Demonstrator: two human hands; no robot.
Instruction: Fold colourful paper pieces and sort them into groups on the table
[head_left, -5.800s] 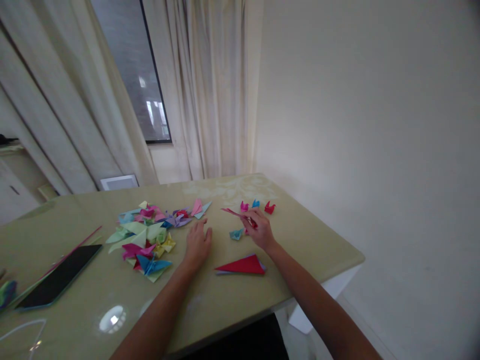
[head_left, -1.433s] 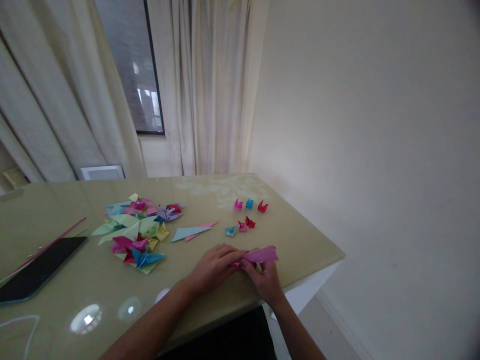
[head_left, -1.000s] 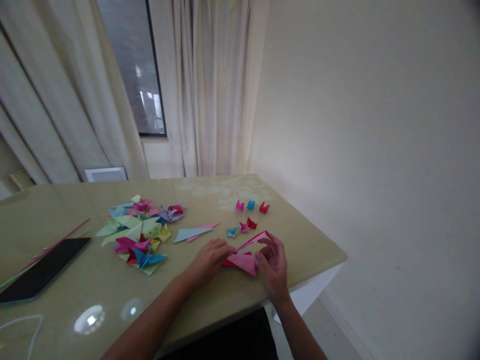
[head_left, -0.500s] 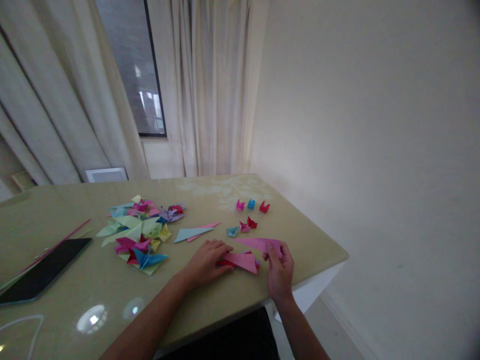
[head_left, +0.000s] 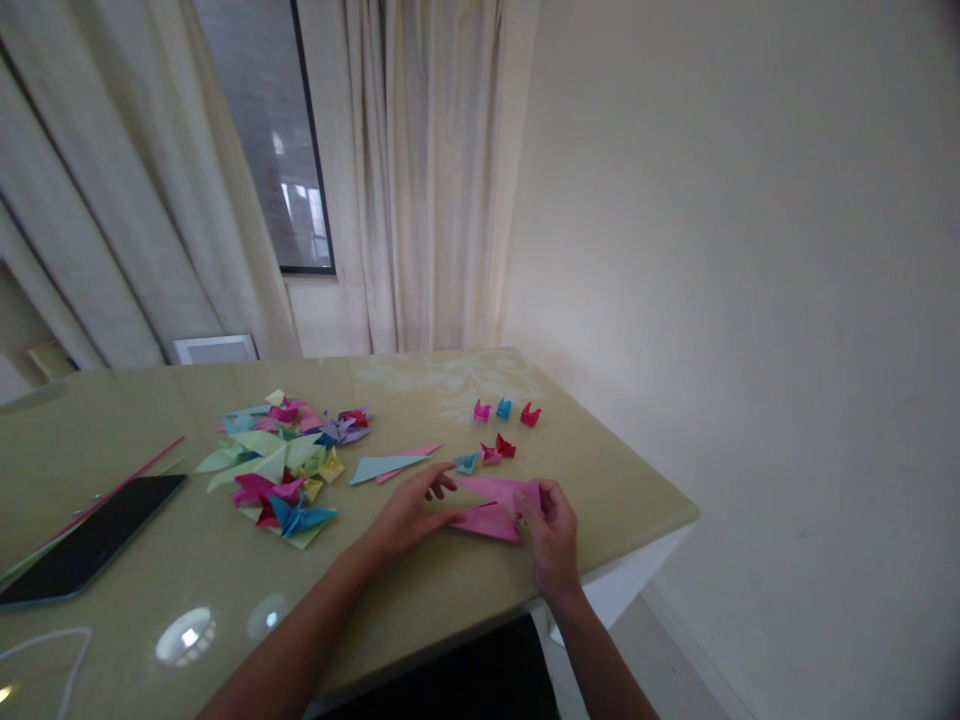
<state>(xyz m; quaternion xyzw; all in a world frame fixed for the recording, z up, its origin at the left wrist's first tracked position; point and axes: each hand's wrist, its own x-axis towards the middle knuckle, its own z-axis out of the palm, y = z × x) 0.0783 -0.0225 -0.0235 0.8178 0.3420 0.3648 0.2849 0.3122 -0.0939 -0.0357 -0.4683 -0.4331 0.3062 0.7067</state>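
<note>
A pink folded paper (head_left: pixel 491 505) lies on the beige table (head_left: pixel 420 590) near its front right corner. My left hand (head_left: pixel 409 510) rests on the table at the paper's left end, fingers spread and tips touching it. My right hand (head_left: pixel 551 530) pinches the paper's right end between thumb and fingers. Just beyond the paper sit three small folded pieces (head_left: pixel 487 455), light blue, pink and red. Farther back stand three more small folded pieces (head_left: pixel 506 410).
A pile of coloured folded papers (head_left: pixel 281 460) lies to the left, with a light blue and pink triangle (head_left: pixel 386 465) beside it. A dark tablet (head_left: pixel 82 540) sits far left near a white cable (head_left: pixel 45 650). Curtains and a window stand behind; the wall is right.
Over the last seconds both hands came to the front edge with the pink paper. The right hand lowered its raised flap flat; the left hand's fingers opened and shifted back along the paper.
</note>
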